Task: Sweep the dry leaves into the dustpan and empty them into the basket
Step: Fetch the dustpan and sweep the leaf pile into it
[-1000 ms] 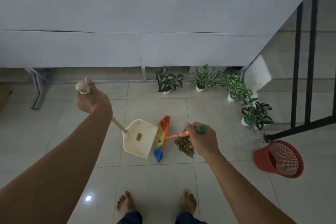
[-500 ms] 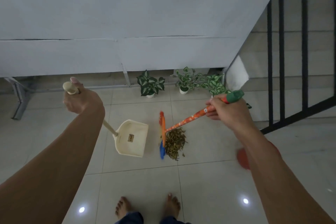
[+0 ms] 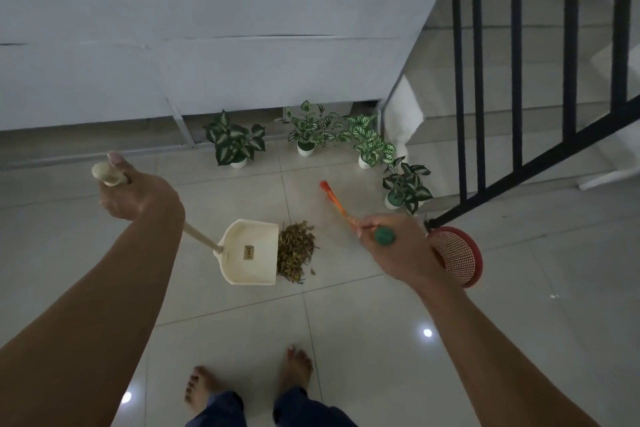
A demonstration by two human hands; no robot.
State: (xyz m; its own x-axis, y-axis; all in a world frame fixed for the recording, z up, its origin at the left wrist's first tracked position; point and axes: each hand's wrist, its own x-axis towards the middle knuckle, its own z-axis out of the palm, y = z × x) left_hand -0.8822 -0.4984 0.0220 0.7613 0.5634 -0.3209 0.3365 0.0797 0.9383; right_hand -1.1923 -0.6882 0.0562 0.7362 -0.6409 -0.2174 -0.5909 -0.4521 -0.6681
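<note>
A: How can this sweep be done well?

B: The dry leaves (image 3: 296,255) lie in one heap on the floor (image 3: 346,340), touching the open lip of the dustpan (image 3: 251,253). The left hand (image 3: 138,196) is curled round the top of its long handle. I think it should press the lip flat to the tile, so that nothing slips under. The right hand (image 3: 391,248) grips the broom (image 3: 337,203) near its green end, and the broom is held off the floor, apart from the heap. It should come down on the side of the heap opposite the pan and push in short strokes.

A: And what is around?

B: The red basket (image 3: 457,256) lies on its side just beside the right wrist, partly hidden by it. Four potted plants (image 3: 235,142) stand along the far edge of the floor, and the nearest one is close to the broom. A wide swing may hit it. The black railing (image 3: 519,80) rises behind the basket.
</note>
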